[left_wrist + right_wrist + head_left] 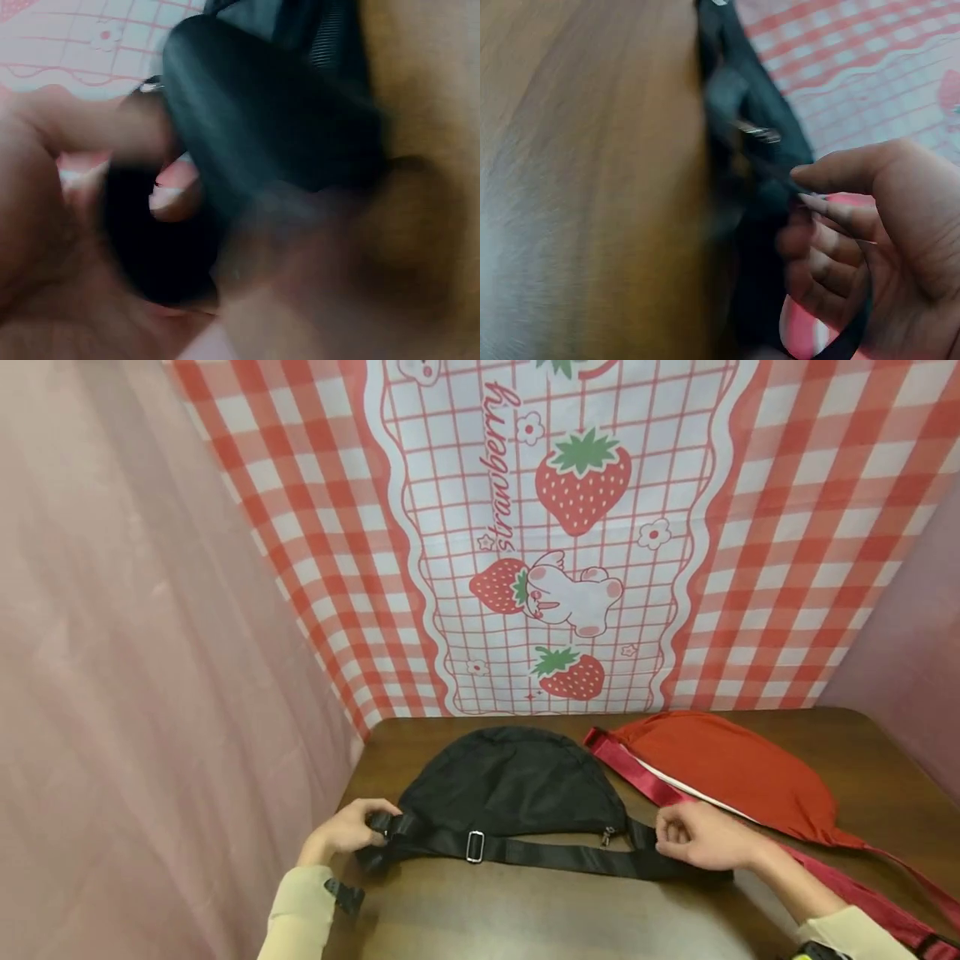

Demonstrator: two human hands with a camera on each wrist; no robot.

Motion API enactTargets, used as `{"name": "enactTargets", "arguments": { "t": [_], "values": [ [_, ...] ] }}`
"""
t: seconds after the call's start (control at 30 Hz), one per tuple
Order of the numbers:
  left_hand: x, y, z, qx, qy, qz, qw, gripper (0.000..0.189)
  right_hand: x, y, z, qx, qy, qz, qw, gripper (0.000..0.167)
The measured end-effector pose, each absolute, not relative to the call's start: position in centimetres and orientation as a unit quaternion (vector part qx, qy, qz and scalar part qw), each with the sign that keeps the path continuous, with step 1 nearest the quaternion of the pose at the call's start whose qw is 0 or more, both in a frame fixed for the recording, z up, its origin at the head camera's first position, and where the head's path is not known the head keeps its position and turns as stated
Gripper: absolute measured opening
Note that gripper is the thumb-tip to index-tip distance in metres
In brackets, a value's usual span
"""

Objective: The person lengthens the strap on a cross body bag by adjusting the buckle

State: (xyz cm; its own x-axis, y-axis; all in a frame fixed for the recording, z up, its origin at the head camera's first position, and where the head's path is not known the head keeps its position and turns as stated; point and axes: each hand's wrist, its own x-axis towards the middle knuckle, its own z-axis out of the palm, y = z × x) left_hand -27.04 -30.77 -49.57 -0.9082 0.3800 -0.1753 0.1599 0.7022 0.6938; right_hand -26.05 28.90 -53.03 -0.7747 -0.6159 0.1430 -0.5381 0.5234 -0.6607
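A black waist bag [517, 785] lies on the table with its curved edge toward the back. Its black strap [555, 857] runs along the front, with a metal slider [475, 847] on it. My left hand [348, 828] grips the strap at the bag's left end, where folded webbing loops between thumb and fingers in the left wrist view. At the right end my right hand [703, 837] pinches the strap between thumb and index finger, other fingers curled. A zipper pull [759, 133] hangs near the right hand. The left wrist view is blurred.
A red waist bag [727, 764] with a dark red strap [847, 893] lies behind and to the right, its strap passing by my right forearm. A strawberry-print checkered cloth [570, 610] hangs behind the wooden table [570, 918]. Pink curtain [150, 693] borders the left side.
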Motion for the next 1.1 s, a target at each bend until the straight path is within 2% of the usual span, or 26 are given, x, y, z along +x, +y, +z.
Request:
{"name": "enactTargets", "arguments": {
  "t": [0.1,0.2,0.27,0.37,0.57,0.7,0.83,1.0,1.1],
  "values": [
    [-26.3,-30.0,-48.3,0.148,0.911,0.319,0.216,0.064,-25.7,29.8,-52.0,-0.252,0.915,-0.303,-0.089,0.021],
    [-25.9,-28.4,-47.2,0.12,0.937,0.262,0.198,0.059,-26.4,30.5,-51.5,-0.187,0.935,-0.269,-0.134,0.012],
    [-25.9,-26.7,-46.7,0.103,0.953,0.234,0.162,0.056,-27.3,30.4,-51.9,-0.172,0.943,-0.257,-0.12,0.017],
    [-26.7,-23.9,-46.3,0.151,0.956,0.21,0.136,0.053,-28.7,29.4,-53.1,-0.18,0.946,-0.254,-0.091,0.027],
    [-28.6,-17.6,-45.7,0.282,0.918,0.21,0.181,0.053,-30.5,28.0,-53.4,-0.201,0.933,-0.284,-0.085,0.008],
    [-29.5,-14.0,-45.2,0.31,0.906,0.23,0.176,0.056,-30.4,27.8,-51.1,-0.238,0.912,-0.314,-0.113,0.011],
    [-30.3,-10.5,-45.1,0.322,0.904,0.255,0.123,0.068,-29.7,27.5,-48.1,-0.303,0.866,-0.379,-0.117,0.017],
    [-31.2,-4.8,-46.3,0.335,0.891,0.302,0.049,0.088,-29.3,27.9,-44.2,-0.393,0.767,-0.503,-0.066,0.027],
    [-31.4,-1.2,-46.8,0.342,0.877,0.338,0.018,0.091,-29.4,28.1,-41.9,-0.432,0.71,-0.556,-0.02,0.026]
  ]
}}
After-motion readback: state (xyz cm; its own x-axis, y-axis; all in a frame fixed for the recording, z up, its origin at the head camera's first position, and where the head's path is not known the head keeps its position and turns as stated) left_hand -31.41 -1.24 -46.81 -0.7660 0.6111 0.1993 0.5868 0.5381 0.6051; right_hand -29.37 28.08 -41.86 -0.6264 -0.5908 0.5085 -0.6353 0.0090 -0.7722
